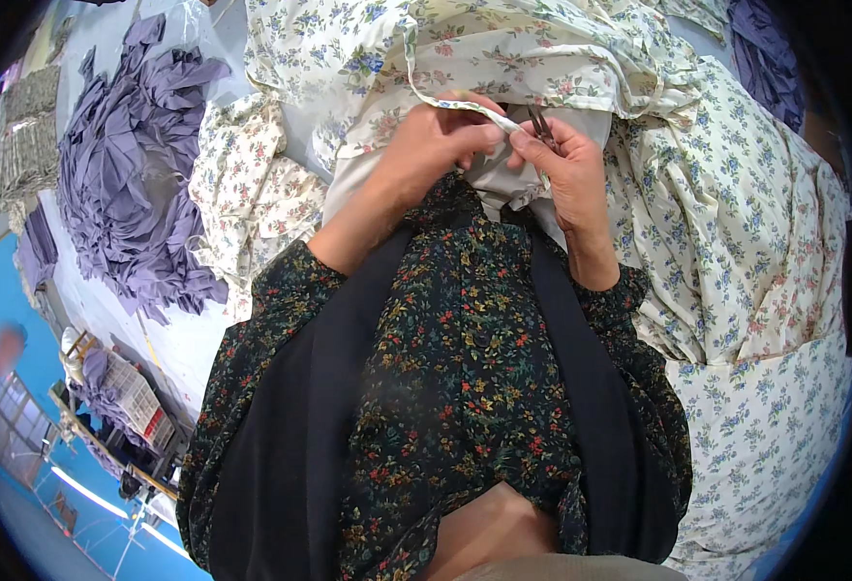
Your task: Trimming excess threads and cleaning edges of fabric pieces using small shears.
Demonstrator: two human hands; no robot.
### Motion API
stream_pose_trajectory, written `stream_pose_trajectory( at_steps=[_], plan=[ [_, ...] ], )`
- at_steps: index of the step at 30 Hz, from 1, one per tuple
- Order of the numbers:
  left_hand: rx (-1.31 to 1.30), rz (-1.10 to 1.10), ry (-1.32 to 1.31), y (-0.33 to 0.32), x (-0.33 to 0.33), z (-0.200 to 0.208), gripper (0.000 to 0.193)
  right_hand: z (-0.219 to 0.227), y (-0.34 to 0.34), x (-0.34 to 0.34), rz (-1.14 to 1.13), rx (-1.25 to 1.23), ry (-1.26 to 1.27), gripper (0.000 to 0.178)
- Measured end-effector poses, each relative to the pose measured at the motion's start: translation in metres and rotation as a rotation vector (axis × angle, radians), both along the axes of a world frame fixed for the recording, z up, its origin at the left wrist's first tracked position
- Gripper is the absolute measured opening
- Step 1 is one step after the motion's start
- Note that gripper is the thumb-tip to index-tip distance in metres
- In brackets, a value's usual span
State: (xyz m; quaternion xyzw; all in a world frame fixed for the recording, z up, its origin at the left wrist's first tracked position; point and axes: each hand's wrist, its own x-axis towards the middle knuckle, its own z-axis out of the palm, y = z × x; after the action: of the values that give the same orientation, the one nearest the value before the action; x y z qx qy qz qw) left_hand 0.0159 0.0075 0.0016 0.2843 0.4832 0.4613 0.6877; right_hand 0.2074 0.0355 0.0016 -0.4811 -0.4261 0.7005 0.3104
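In the head view, we see a narrow floral strip [471, 107] in front of us, short of the table's [169, 353] far edge, its upper length trailing down over the white floral cloth [503, 68]. Our left hand [436, 147] is curled with the strip across its fingers, thumb close beside it; our right hand [576, 169] pinches the strip's near end between thumb and fingertip, with dark snips [540, 126] tucked in the same grip, blades pointing away from us. As far as we can judge, the strip is already made up into a slim band, while the handling of its end is unfinished: the snips' blades are not across it, and we cannot tell whether anything has been trimmed. Purple cloth [121, 184] lies crumpled along the table's left edge, red-flowered cloth [252, 179] just inside it, and blue-flowered cloth [726, 213] heaps up toward the right edge; which of these is finished, we cannot tell.
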Motion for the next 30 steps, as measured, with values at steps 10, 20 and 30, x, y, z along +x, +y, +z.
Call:
stream_pose_trajectory(
  at_steps=[10, 20, 30],
  plan=[
    [-0.013, 0.074, -0.122, 0.002, 0.001, -0.003, 0.019, 0.005, 0.001, 0.011, -0.008, -0.233, 0.106, 0.015],
    [-0.109, -0.013, -0.036, -0.002, 0.006, -0.008, 0.012, -0.006, 0.003, 0.015, -0.006, -0.198, 0.068, 0.019],
    [-0.124, -0.119, 0.111, -0.003, 0.009, 0.005, 0.018, -0.011, -0.005, 0.0, 0.101, 0.084, -0.041, 0.015]
  ],
)
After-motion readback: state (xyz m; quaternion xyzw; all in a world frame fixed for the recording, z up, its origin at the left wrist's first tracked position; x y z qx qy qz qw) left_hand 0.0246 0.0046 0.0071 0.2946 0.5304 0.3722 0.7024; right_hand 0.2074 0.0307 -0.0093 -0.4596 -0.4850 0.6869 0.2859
